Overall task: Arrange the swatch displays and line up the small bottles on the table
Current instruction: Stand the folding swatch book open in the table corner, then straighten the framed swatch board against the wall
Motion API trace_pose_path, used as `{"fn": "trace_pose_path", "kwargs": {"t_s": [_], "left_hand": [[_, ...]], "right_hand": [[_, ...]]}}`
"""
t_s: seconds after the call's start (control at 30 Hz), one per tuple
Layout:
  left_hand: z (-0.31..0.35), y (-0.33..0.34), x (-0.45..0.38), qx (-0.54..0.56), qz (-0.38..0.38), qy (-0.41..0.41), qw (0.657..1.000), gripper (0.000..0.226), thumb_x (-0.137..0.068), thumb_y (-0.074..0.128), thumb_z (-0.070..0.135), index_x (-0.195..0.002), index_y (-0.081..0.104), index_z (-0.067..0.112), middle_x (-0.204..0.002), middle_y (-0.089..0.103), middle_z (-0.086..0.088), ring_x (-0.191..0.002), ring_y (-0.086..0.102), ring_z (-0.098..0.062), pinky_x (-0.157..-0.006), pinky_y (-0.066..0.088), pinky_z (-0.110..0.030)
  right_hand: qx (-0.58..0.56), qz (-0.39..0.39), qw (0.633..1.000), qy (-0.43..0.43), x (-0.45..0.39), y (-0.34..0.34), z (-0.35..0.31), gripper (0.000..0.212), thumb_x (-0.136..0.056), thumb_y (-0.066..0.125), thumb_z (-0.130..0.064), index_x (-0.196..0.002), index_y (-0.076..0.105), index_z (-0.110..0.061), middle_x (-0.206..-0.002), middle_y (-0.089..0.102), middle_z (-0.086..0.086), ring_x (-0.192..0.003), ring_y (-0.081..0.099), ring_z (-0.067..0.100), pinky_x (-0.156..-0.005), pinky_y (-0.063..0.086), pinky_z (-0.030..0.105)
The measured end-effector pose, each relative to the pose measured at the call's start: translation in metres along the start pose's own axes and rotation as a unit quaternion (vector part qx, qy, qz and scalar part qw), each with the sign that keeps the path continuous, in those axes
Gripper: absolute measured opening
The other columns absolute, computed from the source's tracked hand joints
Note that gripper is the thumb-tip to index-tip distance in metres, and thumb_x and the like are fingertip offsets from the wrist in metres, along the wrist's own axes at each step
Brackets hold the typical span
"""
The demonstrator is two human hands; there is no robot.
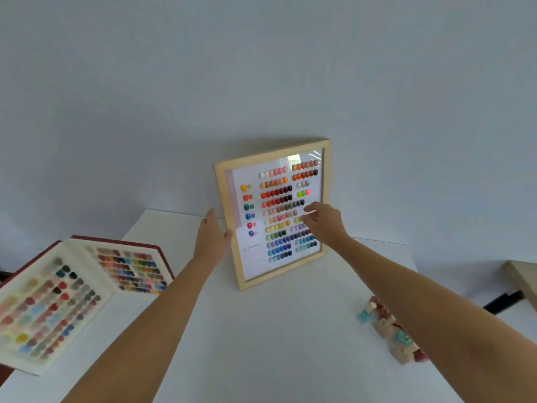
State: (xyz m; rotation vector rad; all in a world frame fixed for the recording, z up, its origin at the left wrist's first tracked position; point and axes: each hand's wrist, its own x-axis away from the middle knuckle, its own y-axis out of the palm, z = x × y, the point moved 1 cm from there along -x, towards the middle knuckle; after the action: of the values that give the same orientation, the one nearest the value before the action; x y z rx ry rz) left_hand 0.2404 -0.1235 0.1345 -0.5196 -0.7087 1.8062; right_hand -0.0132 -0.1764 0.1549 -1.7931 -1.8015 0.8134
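Item 1: wooden-framed swatch display [272, 212], centre of the frame. Pale wood frame, glazed front with a bright reflection near its upper right corner. Rows of coloured nail-shaped swatches on a white backing, plus a short column of paired swatches down the left side. Stands upright on its lower edge at the far side of the white table [261, 330], tilted back toward the pale wall [261, 68] behind it.

Item 2: left hand [211, 237], centre-left of the frame. Palm turned toward the frame's left edge, fingers extended upward, thumb tip at or against the left rail of the frame. Open; whether it is actually pressing the frame cannot be told.

Item 3: right hand [324, 222], just right of centre. Lies over the glass in the right half of the display, fingers loosely curled with the tips at the swatch rows. Not closed around anything; contact with the glass is likely but not certain.

Item 4: open swatch book [72, 295], lower left of the frame. Dark red cover, cream pages filled with coloured swatches, lying flat on the table, well apart from both hands.

Item 5: small bottles [388, 327], lower right of the frame. A tight cluster on the table, pale caps, pink and turquoise contents, partly hidden under the right forearm; blurred, count not determinable.
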Motion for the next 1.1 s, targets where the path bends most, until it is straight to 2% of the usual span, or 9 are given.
{"fn": "trace_pose_path", "kwargs": {"t_s": [0.07, 0.2, 0.33, 0.43, 0.6, 0.63, 0.73, 0.9, 1.1], "left_hand": [[0.0, 0.01, -0.006, -0.001, 0.002, -0.005, 1.0, 0.073, -0.088, 0.062, 0.015, -0.146, 0.018, 0.009, -0.137, 0.044, -0.022, -0.125, 0.049, -0.037, -0.095, 0.047, -0.044], [-0.005, 0.024, -0.015, -0.001, 0.004, 0.003, 1.0, 0.05, -0.089, 0.061, 0.015, -0.131, 0.036, 0.01, -0.121, 0.055, -0.019, -0.109, 0.059, -0.036, -0.083, 0.054, -0.045], [-0.008, 0.035, -0.024, -0.004, -0.003, 0.011, 1.0, 0.04, -0.09, 0.06, 0.019, -0.123, 0.038, 0.009, -0.117, 0.061, -0.015, -0.102, 0.065, -0.033, -0.077, 0.059, -0.048], [-0.012, 0.04, -0.033, 0.004, -0.004, 0.011, 1.0, 0.039, -0.091, 0.059, 0.019, -0.122, 0.037, 0.011, -0.12, 0.062, -0.012, -0.104, 0.065, -0.032, -0.076, 0.06, -0.045], [-0.016, 0.042, -0.055, 0.018, -0.007, -0.001, 1.0, 0.04, -0.091, 0.058, 0.016, -0.125, 0.038, 0.012, -0.12, 0.063, -0.012, -0.108, 0.063, -0.033, -0.082, 0.058, -0.048], [-0.016, 0.042, -0.06, 0.017, -0.007, -0.004, 1.0, 0.041, -0.091, 0.059, 0.015, -0.126, 0.038, 0.012, -0.12, 0.063, -0.012, -0.108, 0.063, -0.033, -0.082, 0.058, -0.047], [-0.015, 0.041, -0.074, 0.012, -0.002, -0.013, 1.0, 0.041, -0.09, 0.059, 0.013, -0.126, 0.038, 0.011, -0.12, 0.063, -0.014, -0.108, 0.062, -0.035, -0.083, 0.056, -0.047], [-0.013, 0.038, -0.098, 0.024, -0.002, -0.016, 1.0, 0.039, -0.089, 0.06, 0.011, -0.123, 0.041, 0.01, -0.121, 0.062, -0.015, -0.11, 0.061, -0.036, -0.085, 0.054, -0.047], [-0.011, 0.038, -0.121, 0.058, -0.027, -0.005, 0.998, 0.038, -0.088, 0.061, 0.007, -0.122, 0.046, 0.012, -0.119, 0.062, -0.013, -0.112, 0.059, -0.034, -0.088, 0.052, -0.043]], "right_hand": [[0.004, 0.012, 1.0, 0.026, -0.01, -0.001, 0.013, 0.027, -0.09, 0.06, -0.02, -0.115, 0.062, -0.009, -0.11, 0.069, 0.01, -0.081, 0.059, 0.012, -0.07, 0.043, 0.013], [0.002, 0.032, 0.996, 0.08, -0.03, 0.002, 0.034, 0.028, -0.09, 0.059, -0.022, -0.115, 0.061, -0.008, -0.111, 0.069, 0.009, -0.091, 0.063, 0.017, -0.082, 0.04, 0.021], [-0.001, 0.042, 0.991, 0.124, -0.05, 0.008, 0.054, 0.033, -0.09, 0.06, -0.021, -0.12, 0.057, -0.007, -0.114, 0.067, 0.012, -0.101, 0.063, 0.024, -0.084, 0.046, 0.028], [0.004, 0.047, 0.988, 0.148, -0.062, 0.013, 0.066, 0.041, -0.091, 0.059, -0.021, -0.128, 0.049, -0.005, -0.122, 0.062, 0.015, -0.109, 0.06, 0.028, -0.089, 0.049, 0.034], [-0.032, 0.063, 0.981, 0.179, -0.075, 0.019, 0.081, 0.058, -0.091, 0.059, -0.017, -0.14, 0.029, -0.01, -0.131, 0.053, 0.019, -0.115, 0.055, 0.033, -0.086, 0.049, 0.041], [-0.033, 0.061, 0.982, 0.177, -0.075, 0.02, 0.084, 0.057, -0.091, 0.059, -0.017, -0.139, 0.03, -0.011, -0.13, 0.054, 0.018, -0.112, 0.056, 0.031, -0.084, 0.05, 0.041], [-0.025, 0.036, 0.987, 0.158, -0.075, 0.025, 0.094, 0.043, -0.092, 0.057, -0.017, -0.132, 0.041, -0.013, -0.123, 0.06, 0.013, -0.091, 0.056, 0.018, -0.069, 0.049, 0.029], [-0.023, 0.032, 0.99, 0.136, -0.072, 0.03, 0.103, 0.026, -0.091, 0.058, -0.018, -0.114, 0.047, -0.012, -0.108, 0.063, 0.008, -0.079, 0.058, 0.016, -0.05, 0.043, 0.016], [-0.025, 0.04, 0.991, 0.125, -0.069, 0.029, 0.11, 0.02, -0.089, 0.062, -0.017, -0.102, 0.048, -0.012, -0.093, 0.06, 0.0, -0.067, 0.057, 0.005, -0.046, 0.043, 0.012]]}}
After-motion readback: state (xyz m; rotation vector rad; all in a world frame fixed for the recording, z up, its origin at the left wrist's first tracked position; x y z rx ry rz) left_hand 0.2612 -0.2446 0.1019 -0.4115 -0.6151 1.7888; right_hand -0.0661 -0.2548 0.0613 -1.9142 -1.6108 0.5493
